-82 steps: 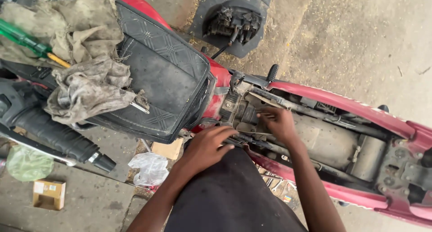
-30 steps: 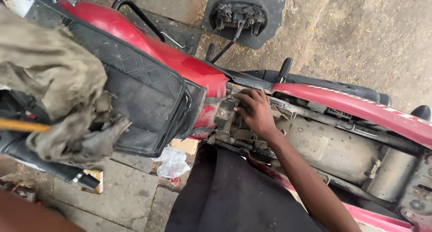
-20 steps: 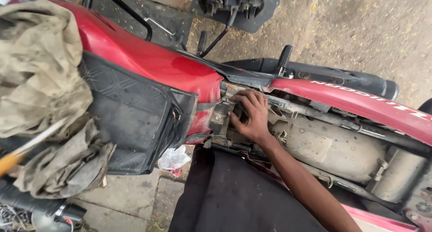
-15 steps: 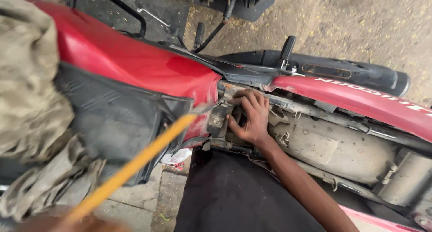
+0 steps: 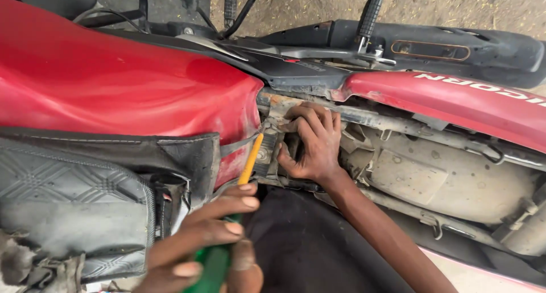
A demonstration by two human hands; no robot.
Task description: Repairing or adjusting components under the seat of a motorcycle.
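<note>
My left hand grips a screwdriver by its green handle; the yellow shaft points up at the gap behind the red fuel tank. My right hand reaches into the open frame of the motorcycle just behind the tank, fingers curled around a dark part there; what it grips is hidden. The screwdriver tip sits close to the left of my right hand.
A black padded tank cover hangs at lower left with a dirty rag beneath it. The red side panel and black exhaust run along the right. My dark trouser leg is below.
The view has moved closer to the frame. My left hand has brought the screwdriver up from the lower left, its tip now beside my right hand, which stays in the frame.
</note>
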